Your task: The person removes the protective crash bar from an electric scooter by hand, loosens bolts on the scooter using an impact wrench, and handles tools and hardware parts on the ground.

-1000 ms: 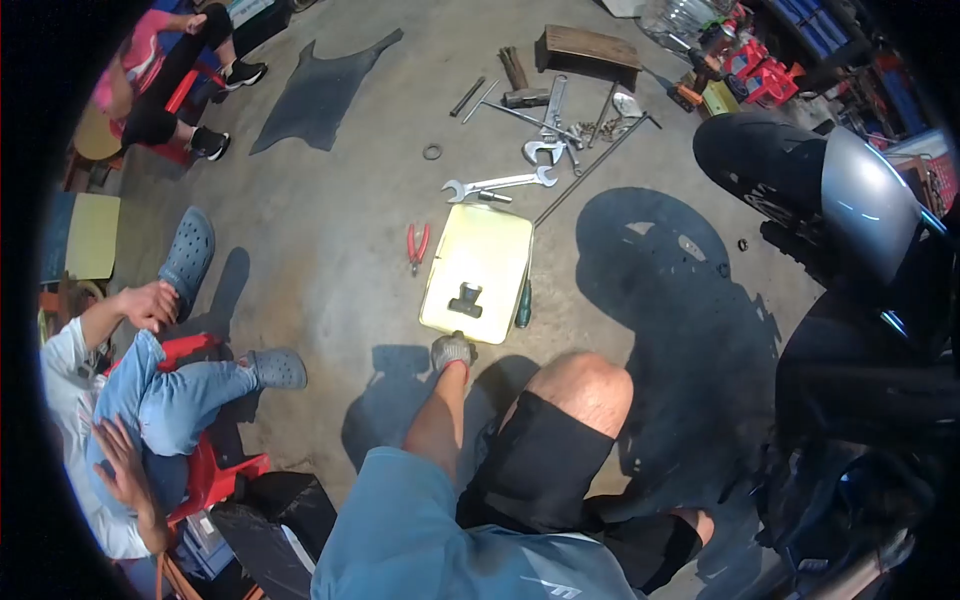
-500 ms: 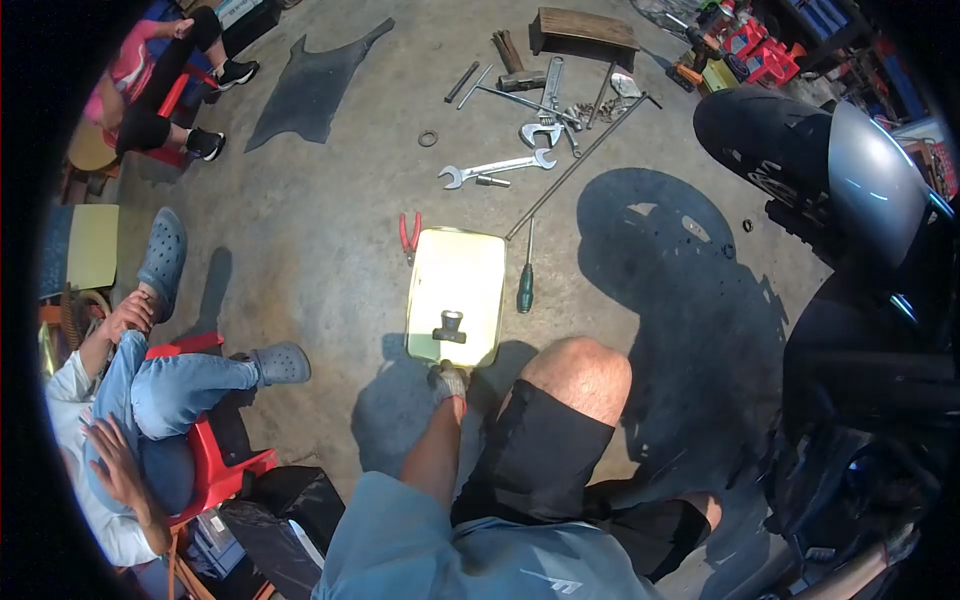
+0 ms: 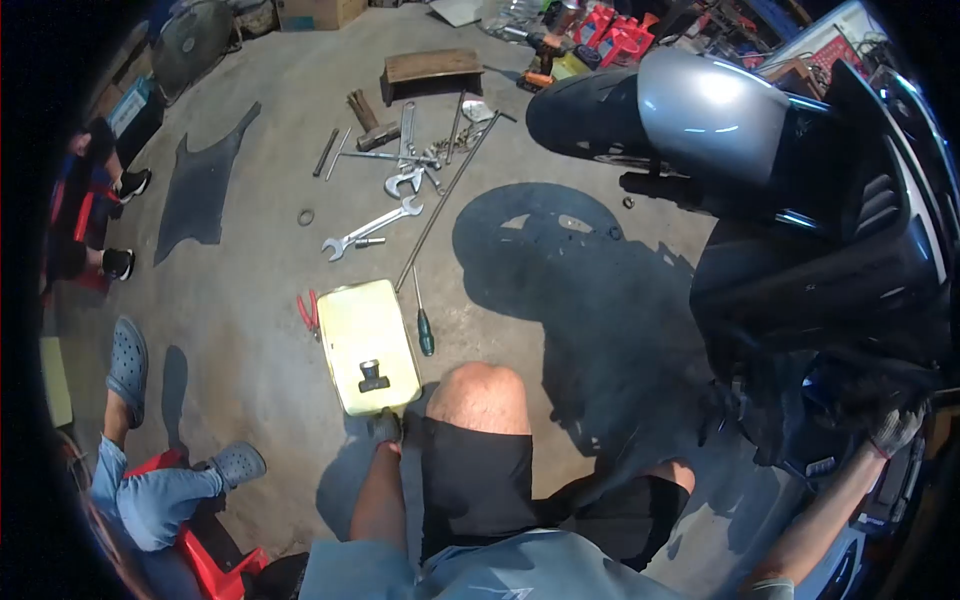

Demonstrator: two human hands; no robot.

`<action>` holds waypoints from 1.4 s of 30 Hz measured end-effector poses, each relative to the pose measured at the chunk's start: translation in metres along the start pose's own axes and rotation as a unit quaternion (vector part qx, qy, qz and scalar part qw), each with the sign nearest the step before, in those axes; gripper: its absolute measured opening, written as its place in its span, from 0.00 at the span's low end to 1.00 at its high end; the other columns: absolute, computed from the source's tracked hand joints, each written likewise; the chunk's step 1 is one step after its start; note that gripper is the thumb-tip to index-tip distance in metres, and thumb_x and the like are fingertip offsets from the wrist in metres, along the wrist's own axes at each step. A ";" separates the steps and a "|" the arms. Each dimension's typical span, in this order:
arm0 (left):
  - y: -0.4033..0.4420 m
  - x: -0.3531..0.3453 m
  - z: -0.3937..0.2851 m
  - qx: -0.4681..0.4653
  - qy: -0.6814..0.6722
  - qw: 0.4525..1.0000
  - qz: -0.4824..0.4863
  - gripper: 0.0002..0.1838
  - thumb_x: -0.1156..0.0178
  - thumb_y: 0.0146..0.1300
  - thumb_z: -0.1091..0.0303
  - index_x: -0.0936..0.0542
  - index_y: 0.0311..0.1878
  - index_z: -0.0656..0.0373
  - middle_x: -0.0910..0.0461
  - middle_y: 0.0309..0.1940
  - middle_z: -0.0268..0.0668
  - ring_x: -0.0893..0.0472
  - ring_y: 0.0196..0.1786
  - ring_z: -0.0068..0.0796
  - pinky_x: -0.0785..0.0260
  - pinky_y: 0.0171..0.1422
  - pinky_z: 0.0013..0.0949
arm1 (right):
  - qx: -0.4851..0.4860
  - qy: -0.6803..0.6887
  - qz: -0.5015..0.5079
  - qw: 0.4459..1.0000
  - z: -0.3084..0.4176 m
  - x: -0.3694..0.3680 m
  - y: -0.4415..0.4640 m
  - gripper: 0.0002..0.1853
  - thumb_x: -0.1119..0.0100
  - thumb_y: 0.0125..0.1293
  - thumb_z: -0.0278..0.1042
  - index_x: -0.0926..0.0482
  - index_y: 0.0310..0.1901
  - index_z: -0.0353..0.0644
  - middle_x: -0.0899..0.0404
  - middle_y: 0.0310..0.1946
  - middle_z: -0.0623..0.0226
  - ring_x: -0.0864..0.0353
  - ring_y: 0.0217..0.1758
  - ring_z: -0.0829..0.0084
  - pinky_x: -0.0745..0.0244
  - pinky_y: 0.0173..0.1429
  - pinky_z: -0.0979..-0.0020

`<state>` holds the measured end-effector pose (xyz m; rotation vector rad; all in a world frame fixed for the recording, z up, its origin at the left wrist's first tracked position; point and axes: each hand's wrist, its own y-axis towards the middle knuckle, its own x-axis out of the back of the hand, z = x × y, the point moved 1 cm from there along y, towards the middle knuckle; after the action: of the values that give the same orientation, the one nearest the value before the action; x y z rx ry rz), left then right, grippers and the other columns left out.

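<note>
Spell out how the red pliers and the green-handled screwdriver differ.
The pliers have two red handles; the screwdriver has one dark green handle. In the view, the pliers lie left of the yellow rectangular object, the screwdriver right of it. The pliers' handles point up the picture, the screwdriver's down. Both lie on the floor.

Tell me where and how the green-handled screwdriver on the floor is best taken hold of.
The screwdriver is probably best gripped around its handle, from above and the person's side: it lies flat, thick handle toward the person, thin shaft pointing away. Coming in slightly from the right looks easier, since the yellow panel lies close along its left.
</note>
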<state>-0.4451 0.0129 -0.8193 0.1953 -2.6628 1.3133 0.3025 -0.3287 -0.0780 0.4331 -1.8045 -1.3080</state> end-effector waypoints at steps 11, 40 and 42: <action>-0.044 0.005 0.017 -0.089 0.332 0.938 0.048 0.15 0.46 0.58 0.58 0.20 0.36 0.62 0.19 0.32 0.43 0.21 0.34 0.38 0.31 0.38 0.37 | 0.084 -0.181 -0.012 0.980 0.129 -0.006 -0.005 0.20 0.47 0.60 0.31 0.27 0.52 0.27 0.27 0.54 0.45 0.28 0.58 0.53 0.36 0.64 0.63; -0.045 -0.014 -0.014 -0.103 0.441 0.888 0.081 0.25 0.48 0.52 0.47 0.18 0.42 0.58 0.22 0.47 0.50 0.23 0.51 0.48 0.31 0.54 0.43 | -0.022 0.048 0.001 0.999 0.133 -0.016 -0.004 0.26 0.47 0.60 0.34 0.32 0.58 0.27 0.30 0.58 0.48 0.32 0.62 0.57 0.38 0.66 0.64; -0.051 -0.011 -0.016 -0.101 0.463 0.874 0.108 0.25 0.48 0.54 0.48 0.19 0.46 0.57 0.22 0.48 0.48 0.23 0.52 0.46 0.30 0.54 0.40 | 0.045 0.059 0.015 0.997 0.150 -0.011 0.004 0.26 0.47 0.60 0.33 0.32 0.58 0.27 0.30 0.58 0.50 0.33 0.63 0.59 0.40 0.67 0.66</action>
<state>-0.4229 -0.0041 -0.7726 -0.6237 -1.9631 0.8272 0.1917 -0.2288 -0.0941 0.5198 -1.7686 -1.1590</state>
